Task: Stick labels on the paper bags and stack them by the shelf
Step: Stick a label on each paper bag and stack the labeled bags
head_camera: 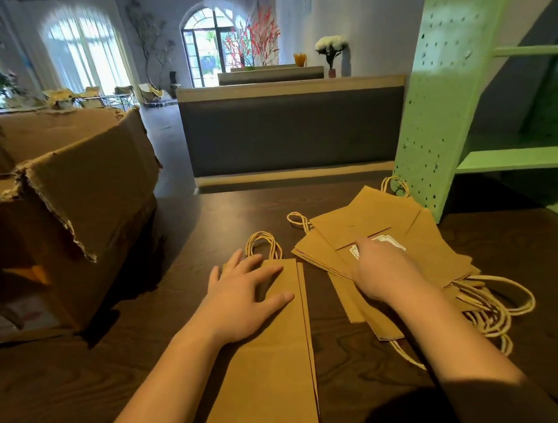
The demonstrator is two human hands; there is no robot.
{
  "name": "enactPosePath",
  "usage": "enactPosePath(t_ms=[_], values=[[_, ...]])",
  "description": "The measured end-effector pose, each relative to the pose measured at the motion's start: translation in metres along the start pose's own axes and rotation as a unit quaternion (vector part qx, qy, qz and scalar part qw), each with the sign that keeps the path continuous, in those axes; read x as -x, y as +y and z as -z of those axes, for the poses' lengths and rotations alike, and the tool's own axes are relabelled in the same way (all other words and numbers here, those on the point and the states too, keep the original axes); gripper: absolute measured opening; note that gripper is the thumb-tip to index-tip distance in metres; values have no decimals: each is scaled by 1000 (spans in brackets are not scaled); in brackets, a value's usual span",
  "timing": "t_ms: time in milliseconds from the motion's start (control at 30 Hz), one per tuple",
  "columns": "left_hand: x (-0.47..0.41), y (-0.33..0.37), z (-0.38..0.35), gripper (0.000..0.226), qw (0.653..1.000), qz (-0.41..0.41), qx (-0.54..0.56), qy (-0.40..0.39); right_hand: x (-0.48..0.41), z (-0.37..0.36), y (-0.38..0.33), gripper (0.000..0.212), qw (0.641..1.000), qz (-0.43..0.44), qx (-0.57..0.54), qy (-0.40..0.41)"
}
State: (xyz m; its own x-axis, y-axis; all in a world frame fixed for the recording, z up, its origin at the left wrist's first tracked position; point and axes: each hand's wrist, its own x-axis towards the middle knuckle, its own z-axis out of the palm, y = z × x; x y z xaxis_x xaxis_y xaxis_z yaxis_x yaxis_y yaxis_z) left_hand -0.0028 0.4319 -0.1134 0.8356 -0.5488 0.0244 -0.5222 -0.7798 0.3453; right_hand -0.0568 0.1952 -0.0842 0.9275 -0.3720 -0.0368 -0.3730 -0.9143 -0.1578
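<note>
Here, hands (245, 297) palm-down on bags (270, 367).

A flat paper bag (263, 368) lies lengthwise on the dark wooden table (65, 388), its cord handles pointing away from the person. The left hand (245, 301) rests on the upper part of this bag, palm down and fingers spread straight. Just to the right, a loose pile of bags (391, 213) lies fanned out, its far corner touching the foot of a green pegboard shelf (457, 89). The right hand (385, 272) reaches over the pile, its fingertips at a white label (394, 243) on the top bag; whether they pinch it is hidden. A torn cardboard box (90, 196) stands open at the left.
</note>
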Motion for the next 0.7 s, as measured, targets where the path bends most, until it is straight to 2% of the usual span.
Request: enactPosePath(t_ms=[133, 267, 400, 467, 533, 600, 633, 700], values=[[2, 7, 2, 36, 993, -42, 53, 95, 10, 2, -4, 56, 999, 32, 31, 19], [2, 6, 0, 20, 981, -61, 111, 146, 15, 3, -11, 41, 997, 36, 63, 40], [2, 10, 2, 15, 975, -51, 144, 164, 23, 3, -17, 32, 993, 58, 97, 19], [3, 12, 4, 14, 970, -39, 174, 168, 27, 3, -17, 26, 994, 60, 81, 50], [3, 13, 6, 17, 958, -12, 235, 166, 30, 6, -17, 22, 990, 49, 53, 122], [2, 14, 9, 23, 925, 26, 345, 154, 32, 11, -18, 25, 980, 46, 1, 191], [1, 15, 11, 27, 891, 45, 430, 139, 34, 13, -19, 30, 969, 58, -37, 237], [0, 15, 14, 34, 785, 70, 607, 99, 39, 15, -23, 40, 919, 135, -128, 348]])
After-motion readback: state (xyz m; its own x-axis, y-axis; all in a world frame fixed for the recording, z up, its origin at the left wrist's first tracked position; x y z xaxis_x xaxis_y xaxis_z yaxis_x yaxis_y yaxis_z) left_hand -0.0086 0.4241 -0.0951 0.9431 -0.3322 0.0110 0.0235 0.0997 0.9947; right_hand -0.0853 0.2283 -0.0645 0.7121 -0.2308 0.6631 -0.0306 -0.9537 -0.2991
